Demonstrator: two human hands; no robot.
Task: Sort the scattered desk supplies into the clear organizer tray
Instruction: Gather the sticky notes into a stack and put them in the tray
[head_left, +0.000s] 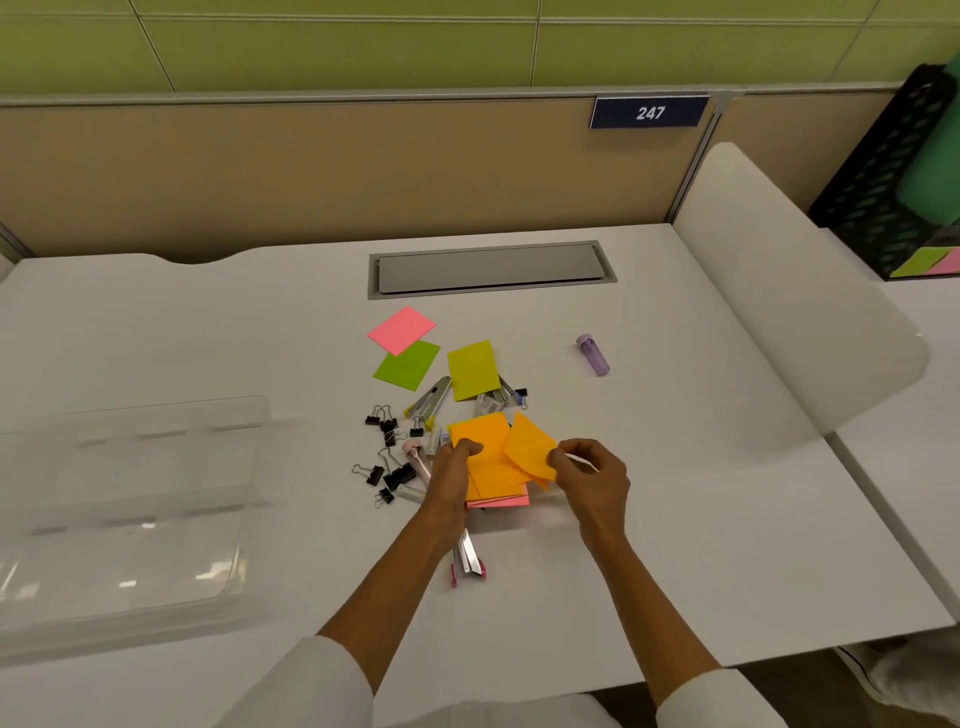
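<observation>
- White desk fills the view, backed at the far side by a tan partition bearing a blue plate marked 247; a grey cable hatch is set into the far middle of the desk.
- Clear organizer tray sits at the left, well apart from the supplies.
- Left hand pinches a stack of orange sticky notes, thumb on top, with pink sheets showing at the stack's near edge.
- Right hand pinches a single orange note, lifted and tilted just beside the stack.
- Black binder clips lie scattered left of the hands, mixed with small pale items (too blurred to name).
- Silver clip-like pieces with pink ends poke out nearside, partly hidden under the left wrist.
- Farther off lie a pink note, a green note touching it, and a yellow-green note covering part of some metal tools.
- A purple tube lies alone to the right.
- A white curved divider rises at the right; beyond it stands a black mesh basket.
</observation>
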